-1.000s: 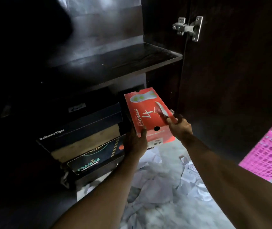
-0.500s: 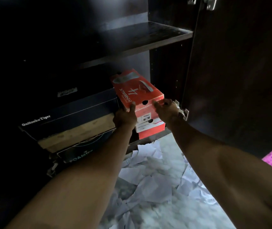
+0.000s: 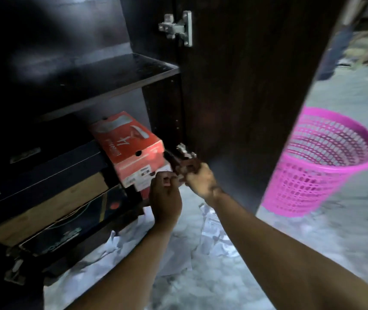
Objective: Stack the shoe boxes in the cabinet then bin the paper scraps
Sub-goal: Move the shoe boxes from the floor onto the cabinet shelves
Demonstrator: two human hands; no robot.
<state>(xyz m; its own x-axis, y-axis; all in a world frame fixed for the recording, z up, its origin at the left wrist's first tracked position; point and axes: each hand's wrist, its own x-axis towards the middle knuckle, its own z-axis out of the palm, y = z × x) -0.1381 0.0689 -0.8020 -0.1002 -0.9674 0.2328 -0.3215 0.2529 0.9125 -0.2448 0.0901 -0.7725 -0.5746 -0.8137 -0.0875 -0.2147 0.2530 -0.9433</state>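
Observation:
A red shoe box [image 3: 129, 142] lies in the cabinet's lower compartment, at the right, slightly tilted and with its labelled end facing out. To its left a stack of dark shoe boxes [image 3: 55, 175] rests on a black box [image 3: 71, 229]. My left hand [image 3: 166, 193] is curled against the lower front end of the red box. My right hand [image 3: 198, 177] grips its front right corner, close to the lower door hinge. White paper scraps [image 3: 178, 253] cover the floor below my arms.
The dark cabinet door [image 3: 245, 86] stands open just right of my hands. A bare shelf [image 3: 111, 72] sits above the boxes. A pink mesh basket [image 3: 326, 166] stands on the floor to the right, behind the door's edge.
The red box has gone from being held in front of the cabinet to lying inside the lower compartment. Both hands have followed it in and now sit at its front end.

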